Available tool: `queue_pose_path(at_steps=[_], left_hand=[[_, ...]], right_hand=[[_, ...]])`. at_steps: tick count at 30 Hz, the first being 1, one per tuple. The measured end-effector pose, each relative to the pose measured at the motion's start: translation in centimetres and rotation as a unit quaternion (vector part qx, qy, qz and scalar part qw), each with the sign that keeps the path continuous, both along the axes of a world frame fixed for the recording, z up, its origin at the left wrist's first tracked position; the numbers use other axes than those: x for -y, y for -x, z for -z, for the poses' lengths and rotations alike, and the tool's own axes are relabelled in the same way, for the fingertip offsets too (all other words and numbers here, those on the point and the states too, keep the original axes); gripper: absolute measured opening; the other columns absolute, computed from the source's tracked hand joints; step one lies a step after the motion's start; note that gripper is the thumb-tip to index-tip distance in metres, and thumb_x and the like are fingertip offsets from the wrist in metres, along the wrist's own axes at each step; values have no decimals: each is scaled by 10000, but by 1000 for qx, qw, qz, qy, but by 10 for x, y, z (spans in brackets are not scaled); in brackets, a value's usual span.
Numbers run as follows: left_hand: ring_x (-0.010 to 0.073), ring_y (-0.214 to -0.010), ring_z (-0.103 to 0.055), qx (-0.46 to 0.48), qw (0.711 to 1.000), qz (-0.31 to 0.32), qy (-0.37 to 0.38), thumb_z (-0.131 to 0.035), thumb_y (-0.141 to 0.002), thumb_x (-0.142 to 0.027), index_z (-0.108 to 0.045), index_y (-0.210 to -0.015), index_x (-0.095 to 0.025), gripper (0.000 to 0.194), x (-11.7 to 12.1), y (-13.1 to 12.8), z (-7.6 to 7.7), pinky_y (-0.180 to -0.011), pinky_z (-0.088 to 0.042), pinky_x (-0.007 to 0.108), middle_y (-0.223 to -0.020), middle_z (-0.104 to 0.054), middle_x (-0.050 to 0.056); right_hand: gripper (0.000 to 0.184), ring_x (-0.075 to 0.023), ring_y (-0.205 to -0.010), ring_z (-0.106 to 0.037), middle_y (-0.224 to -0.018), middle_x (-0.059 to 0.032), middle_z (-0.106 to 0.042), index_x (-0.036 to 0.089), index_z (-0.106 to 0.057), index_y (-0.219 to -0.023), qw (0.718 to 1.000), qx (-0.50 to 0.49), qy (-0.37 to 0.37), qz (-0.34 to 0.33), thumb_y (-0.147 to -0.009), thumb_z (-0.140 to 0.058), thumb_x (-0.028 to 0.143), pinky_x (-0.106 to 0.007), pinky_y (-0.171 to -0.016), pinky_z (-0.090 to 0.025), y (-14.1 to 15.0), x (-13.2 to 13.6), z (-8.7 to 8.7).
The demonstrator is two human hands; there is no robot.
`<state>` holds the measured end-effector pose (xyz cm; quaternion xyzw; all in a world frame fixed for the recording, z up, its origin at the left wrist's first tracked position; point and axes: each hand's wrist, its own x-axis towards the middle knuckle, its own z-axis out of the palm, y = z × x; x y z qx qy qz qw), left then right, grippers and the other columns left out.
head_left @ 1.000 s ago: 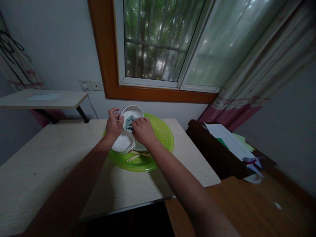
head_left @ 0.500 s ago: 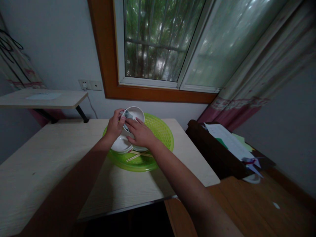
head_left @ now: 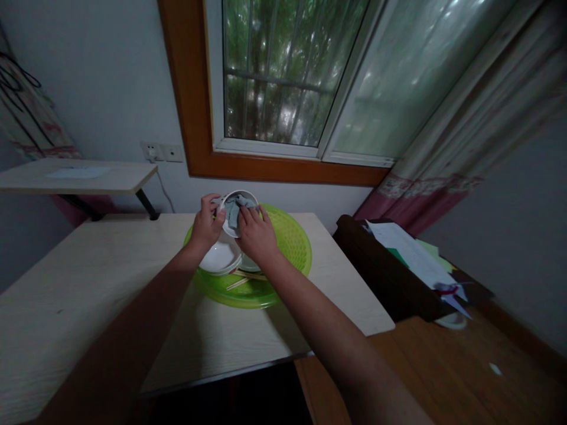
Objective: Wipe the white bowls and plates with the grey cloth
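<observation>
My left hand [head_left: 207,223] grips a white bowl [head_left: 231,229] by its left side and holds it tilted, its mouth facing me. Inside the bowl lies a grey-blue cloth [head_left: 234,211], pressed against the inner wall by the fingers of my right hand [head_left: 257,235]. Below the held bowl, other white bowls [head_left: 220,258] sit in a round green plastic basket [head_left: 290,236]. Wooden chopsticks [head_left: 239,283] lie crossed near the basket's front. My right wrist hides part of the basket and the chopsticks.
The basket stands on a pale wooden table [head_left: 133,260]. A small raised shelf [head_left: 88,177] is at the left. Behind is a barred window [head_left: 283,77] with a curtain [head_left: 443,147]. At the right, papers [head_left: 407,254] lie on a dark brown piece of furniture [head_left: 376,271].
My right hand has shifted from the left part of the bowl toward its right side, and more of the cloth shows inside. My left hand keeps its hold on the bowl.
</observation>
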<state>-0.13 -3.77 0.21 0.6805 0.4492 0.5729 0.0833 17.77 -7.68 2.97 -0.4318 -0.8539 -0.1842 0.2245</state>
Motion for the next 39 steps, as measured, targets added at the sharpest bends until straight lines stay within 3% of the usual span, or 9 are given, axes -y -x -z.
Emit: queue_pose_path(at_steps=[5,9,15,21,25,33,39], left_hand=[[175,-772,-655,17,1000,2,-20,-506,-914,-446,-418,-1248,-214,416,-1,1,2,-733,-508,313,-880,-651,20],[179,-800,-666,34,999,-5,-20,-501,-912,-440,-420,-1227,-214,396,0,1,2,-745,-520,324,-939,-668,43],[181,-816,-668,37,999,-15,-8,-481,-918,-419,-424,-1232,-225,374,2,2,1,-754,-522,327,-950,-677,44],[194,-825,-672,27,1000,-2,3,-456,-943,-456,-459,-1253,-219,390,2,3,0,-770,-518,334,-939,-688,45],[202,-899,-676,-5,1000,0,11,-437,-962,-475,-503,-1309,-219,437,4,2,-2,-823,-526,343,-1040,-708,71],[234,-1160,-652,-40,999,31,8,-413,-968,-492,-552,-1344,-196,498,5,-3,-7,-1027,-499,387,-1303,-677,109],[229,-1125,-665,-33,999,18,9,-437,-955,-477,-562,-1353,-190,507,5,-2,-6,-1001,-510,367,-1300,-680,106]], right_hand=[[208,-306,-1052,-589,-1112,-186,-720,99,-700,-1055,999,39,9,2,-948,-598,246,-478,-1061,-397,1,2,-4],[211,-298,-995,-583,-1061,-154,-719,146,-676,-1042,998,57,-4,-7,-1014,-476,207,-458,-922,-442,1,3,-3],[210,-279,-1021,-601,-1092,-128,-719,160,-661,-1099,994,78,-6,-78,-1031,-467,203,-425,-914,-461,-3,-4,5],[422,-230,-1287,-558,-1421,-144,-611,117,-509,-1430,988,23,16,-153,-1019,-438,179,-374,-1104,-415,-5,-10,15],[545,-249,-1441,-439,-1571,-186,-453,82,-459,-1470,984,23,32,-171,-954,-544,236,-425,-1238,-290,-6,-6,13],[713,-296,-1544,-278,-1654,-162,-325,101,-345,-1566,995,-8,32,-95,-964,-571,409,-520,-1283,-140,-3,-6,12],[784,-326,-1505,-348,-1613,-226,-376,42,-363,-1544,998,-31,19,-43,-959,-584,515,-478,-1262,-212,-1,-8,13]])
